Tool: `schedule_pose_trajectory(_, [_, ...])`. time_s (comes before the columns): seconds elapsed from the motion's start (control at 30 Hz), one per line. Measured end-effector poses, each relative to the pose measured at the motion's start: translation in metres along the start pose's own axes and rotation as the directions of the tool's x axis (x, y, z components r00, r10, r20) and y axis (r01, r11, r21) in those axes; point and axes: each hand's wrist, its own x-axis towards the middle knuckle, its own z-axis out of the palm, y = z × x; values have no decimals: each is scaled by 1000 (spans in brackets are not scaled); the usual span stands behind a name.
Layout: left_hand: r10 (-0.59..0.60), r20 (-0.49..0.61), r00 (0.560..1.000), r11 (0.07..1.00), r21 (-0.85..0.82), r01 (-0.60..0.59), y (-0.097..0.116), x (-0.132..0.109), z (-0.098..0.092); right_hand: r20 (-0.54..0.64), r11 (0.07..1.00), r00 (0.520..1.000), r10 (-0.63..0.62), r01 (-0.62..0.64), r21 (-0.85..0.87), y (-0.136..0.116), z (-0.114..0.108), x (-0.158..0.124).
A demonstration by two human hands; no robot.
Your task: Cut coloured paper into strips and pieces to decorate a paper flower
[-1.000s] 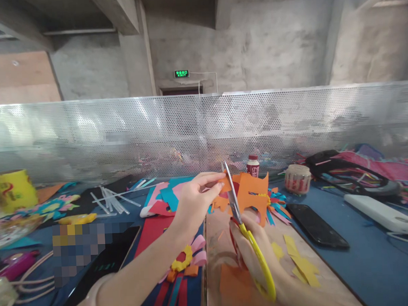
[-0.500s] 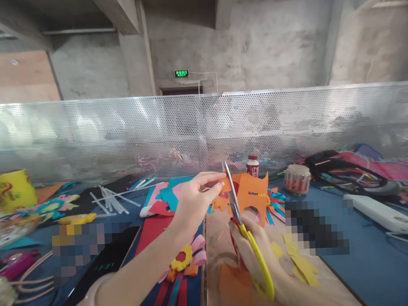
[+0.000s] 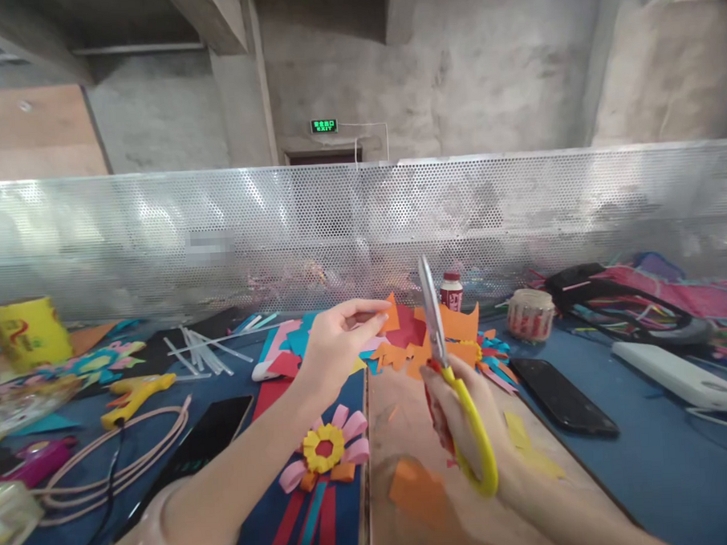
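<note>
My left hand point(image 3: 336, 346) pinches a small orange piece point(image 3: 392, 314) between thumb and fingers; it looks like felt or paper. To its right, my right hand point(image 3: 466, 405) grips a pair of scissors point(image 3: 476, 444) with yellow handles. The blades point up and look closed, apart from the orange piece. Behind them lie a larger orange sheet point(image 3: 460, 323) and jagged orange scraps point(image 3: 403, 357). Below my left hand is a flower decoration point(image 3: 323, 448) with a yellow ring, pink loops and hanging strips.
A brown board point(image 3: 399, 407) lies under my hands, with an orange piece point(image 3: 421, 491) on it. To the left are a phone point(image 3: 207, 432), a yellow glue gun point(image 3: 137, 395) and clear glue sticks point(image 3: 204, 352). Another phone point(image 3: 565, 396) and a jar point(image 3: 530, 316) are to the right.
The scissors have moved right and away from my left hand, and their blades have closed. The small orange piece is now separate from the larger sheet, which sits lower. My left hand shifted slightly left.
</note>
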Motion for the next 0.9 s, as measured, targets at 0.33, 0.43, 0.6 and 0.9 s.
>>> schedule_pose_trajectory(0.33, [-194, 0, 981, 974, 119, 193, -67, -7, -30, 322, 368, 931, -173, 364, -856, 2, -41, 131])
schedule_pose_trajectory(0.43, [-216, 24, 976, 969, 131, 211, -78, -7, -33, 376, 262, 926, -37, 372, -891, 22, -34, 146])
schedule_pose_trajectory(0.6, [-195, 44, 980, 971, 153, 186, -85, -10, -36, 405, 161, 907, 112, 386, -908, 41, -38, 154])
schedule_pose_trajectory(0.9, [-168, 24, 985, 972, 169, 162, -82, -15, -34, 563, 124, 812, -154, 582, -804, 31, -41, 128])
